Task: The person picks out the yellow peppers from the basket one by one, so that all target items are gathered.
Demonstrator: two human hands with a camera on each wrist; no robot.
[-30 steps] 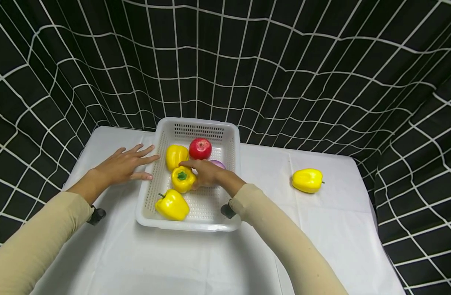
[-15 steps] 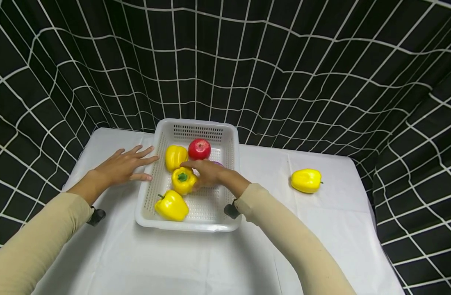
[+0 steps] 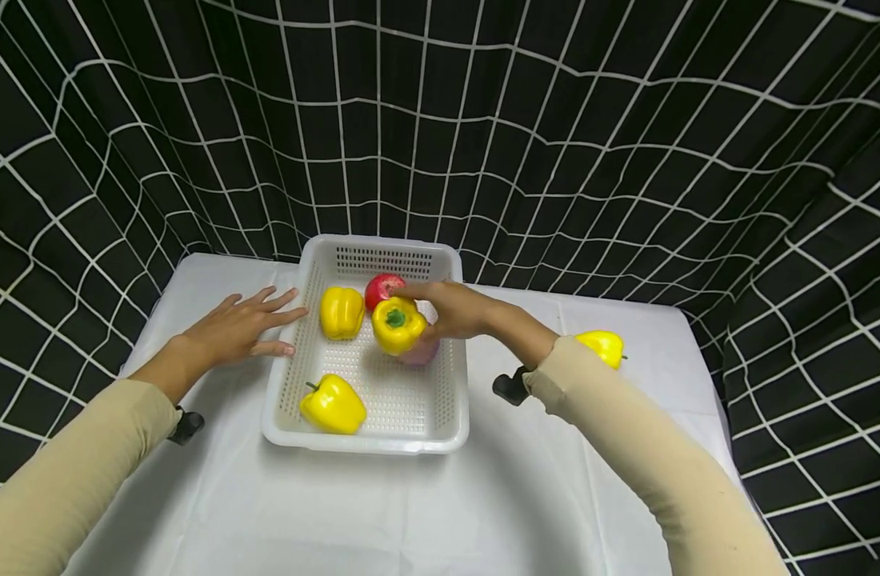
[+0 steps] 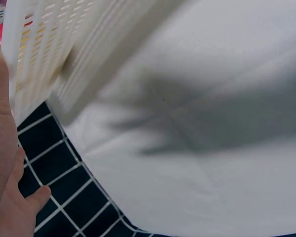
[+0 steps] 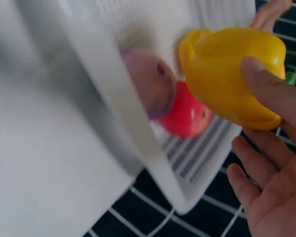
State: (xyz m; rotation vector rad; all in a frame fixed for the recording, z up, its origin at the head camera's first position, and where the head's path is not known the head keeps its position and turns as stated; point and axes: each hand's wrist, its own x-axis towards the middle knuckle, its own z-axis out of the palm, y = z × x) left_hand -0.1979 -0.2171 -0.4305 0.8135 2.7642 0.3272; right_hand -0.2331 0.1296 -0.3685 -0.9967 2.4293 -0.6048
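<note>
My right hand (image 3: pixel 458 310) grips a yellow bell pepper (image 3: pixel 399 326), thumb on one side and fingers on the other, raised over the white plastic basket (image 3: pixel 368 446). In the right wrist view the held pepper (image 5: pixel 232 74) shows its green stem toward the palm. My left hand (image 3: pixel 247 324) lies with fingers spread and straight at the basket's left rim. Inside the basket are another yellow bell pepper (image 3: pixel 342 313) at the back left and one more yellow bell pepper (image 3: pixel 334 404) at the front left. A red pomegranate (image 3: pixel 382 290) and a purple onion (image 5: pixel 149 81) sit behind and below the held pepper.
To the right of the basket a further yellow bell pepper (image 3: pixel 604 347) lies on the white-covered table (image 3: pixel 325 512), partly behind my right sleeve. A black curtain with a white grid (image 3: pixel 440 120) hangs around the back and sides.
My right hand has lifted the yellow bell pepper from among the others and moved it right and up. The left hand has stayed at the basket's left rim.
</note>
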